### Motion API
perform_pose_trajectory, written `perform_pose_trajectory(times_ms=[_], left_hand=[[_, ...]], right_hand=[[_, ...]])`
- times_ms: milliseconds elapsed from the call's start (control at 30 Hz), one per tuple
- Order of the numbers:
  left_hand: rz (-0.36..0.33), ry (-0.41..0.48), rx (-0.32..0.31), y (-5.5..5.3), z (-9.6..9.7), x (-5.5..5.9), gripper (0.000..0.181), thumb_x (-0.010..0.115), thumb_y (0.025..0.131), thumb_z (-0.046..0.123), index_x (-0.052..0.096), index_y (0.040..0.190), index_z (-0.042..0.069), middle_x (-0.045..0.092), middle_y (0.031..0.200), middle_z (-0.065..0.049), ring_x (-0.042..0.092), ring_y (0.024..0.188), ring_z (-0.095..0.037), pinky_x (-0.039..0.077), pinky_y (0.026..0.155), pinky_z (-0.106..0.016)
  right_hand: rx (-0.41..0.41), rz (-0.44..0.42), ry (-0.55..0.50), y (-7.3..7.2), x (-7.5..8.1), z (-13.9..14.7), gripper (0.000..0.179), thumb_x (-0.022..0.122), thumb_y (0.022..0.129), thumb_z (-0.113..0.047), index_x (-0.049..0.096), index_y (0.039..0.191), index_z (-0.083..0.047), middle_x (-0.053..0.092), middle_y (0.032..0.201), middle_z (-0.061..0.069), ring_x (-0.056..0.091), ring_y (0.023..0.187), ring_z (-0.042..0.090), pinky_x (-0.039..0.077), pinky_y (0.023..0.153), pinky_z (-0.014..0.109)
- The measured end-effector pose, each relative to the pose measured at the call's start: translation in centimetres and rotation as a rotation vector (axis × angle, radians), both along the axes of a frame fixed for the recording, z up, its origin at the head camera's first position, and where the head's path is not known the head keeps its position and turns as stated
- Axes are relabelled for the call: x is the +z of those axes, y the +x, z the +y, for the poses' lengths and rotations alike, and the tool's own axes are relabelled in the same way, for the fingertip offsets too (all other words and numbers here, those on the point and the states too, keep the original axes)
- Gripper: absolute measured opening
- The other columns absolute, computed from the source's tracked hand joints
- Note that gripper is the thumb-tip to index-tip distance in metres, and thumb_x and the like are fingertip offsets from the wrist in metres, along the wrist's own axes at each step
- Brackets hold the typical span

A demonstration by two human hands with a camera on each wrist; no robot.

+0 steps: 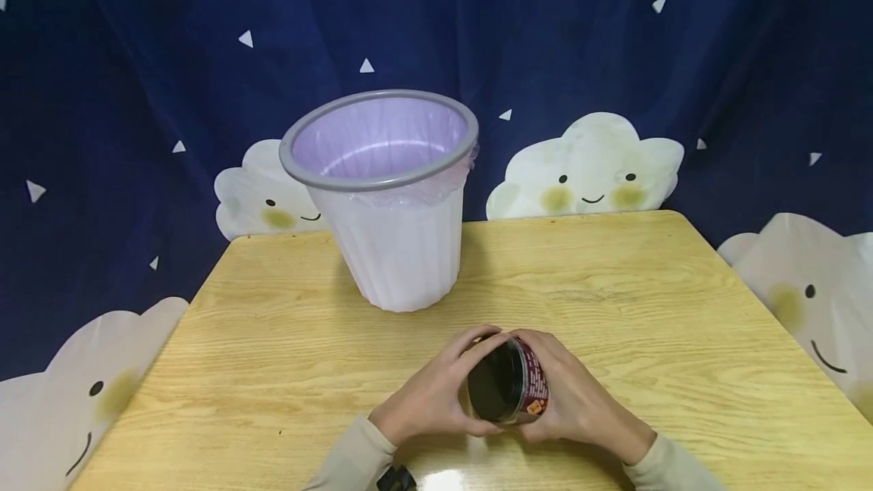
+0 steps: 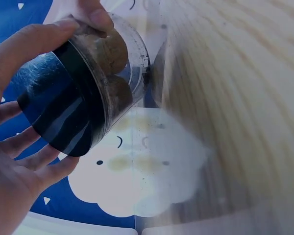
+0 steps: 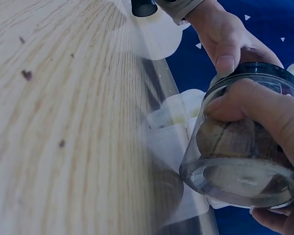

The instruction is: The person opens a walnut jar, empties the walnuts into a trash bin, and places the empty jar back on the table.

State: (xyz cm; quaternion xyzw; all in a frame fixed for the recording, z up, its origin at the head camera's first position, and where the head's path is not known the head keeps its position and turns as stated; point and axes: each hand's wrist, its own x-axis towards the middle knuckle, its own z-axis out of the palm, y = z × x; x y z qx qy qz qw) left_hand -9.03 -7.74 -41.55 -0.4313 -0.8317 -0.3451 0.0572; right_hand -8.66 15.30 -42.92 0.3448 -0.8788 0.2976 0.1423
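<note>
The jar (image 1: 536, 389) is held in front of the bin (image 1: 409, 252) and a little to its right, on the side nearer the person. It lies tilted over, with its dark lid (image 1: 494, 383) towards the left. Left hand (image 1: 436, 392): thumb and fingers spread around the lid, gripping its rim. Right hand (image 1: 580, 394): clamped around the clear body, beside the label. The two hands nearly meet over the join. Rounded brown pieces (image 3: 228, 138) show through the wall. From where I stand I cannot tell whether the jar's base touches the table (image 1: 614, 271).

The bin stands upright, wearing a lilac liner (image 1: 389, 135), and the curtain (image 1: 580, 44) hangs behind it.

The step in hand, I judge, is working the lid against the body; the lid sits on the jar, though whether it is loose cannot be told. The next move would seem to call for a firm right hand, a twist or pull from the left, and a level jar, lest the pieces spill in front of the bin.
</note>
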Motion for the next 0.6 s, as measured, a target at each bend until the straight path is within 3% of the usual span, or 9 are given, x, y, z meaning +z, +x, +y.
perform_pose_trajectory(times_ms=[167, 333, 600], left_hand=[[0.031, 0.007, -0.009, -0.07, 0.0, 0.05, 0.106, 0.091, 0.063, 0.034, 0.031, 0.15, 0.019, 0.034, 0.147, -0.007, 0.04, 0.132, -0.019, 0.039, 0.107, -0.034], [-0.003, 0.009, -0.004, -0.01, -0.06, 0.04, 0.107, 0.09, 0.064, 0.035, 0.03, 0.151, 0.021, 0.032, 0.148, -0.005, 0.037, 0.133, -0.018, 0.039, 0.107, -0.035], [0.012, 0.012, -0.028, 0.06, 0.03, -0.15, 0.106, 0.09, 0.065, 0.03, 0.03, 0.151, 0.021, 0.031, 0.149, -0.009, 0.034, 0.135, -0.019, 0.039, 0.107, -0.035]], right_hand=[[0.004, 0.009, 0.0, -0.01, 0.03, -0.04, 0.111, 0.09, 0.037, -0.034, 0.046, 0.136, -0.007, 0.053, 0.128, 0.002, 0.05, 0.117, 0.019, 0.051, 0.093, 0.043], [0.003, 0.005, 0.004, 0.01, 0.08, -0.07, 0.111, 0.09, 0.037, -0.034, 0.046, 0.135, -0.008, 0.053, 0.128, 0.001, 0.05, 0.117, 0.019, 0.05, 0.094, 0.044], [0.006, 0.007, 0.016, 0.03, 0.05, -0.12, 0.11, 0.09, 0.038, -0.034, 0.046, 0.135, -0.006, 0.053, 0.128, 0.002, 0.05, 0.117, 0.019, 0.051, 0.094, 0.043]])
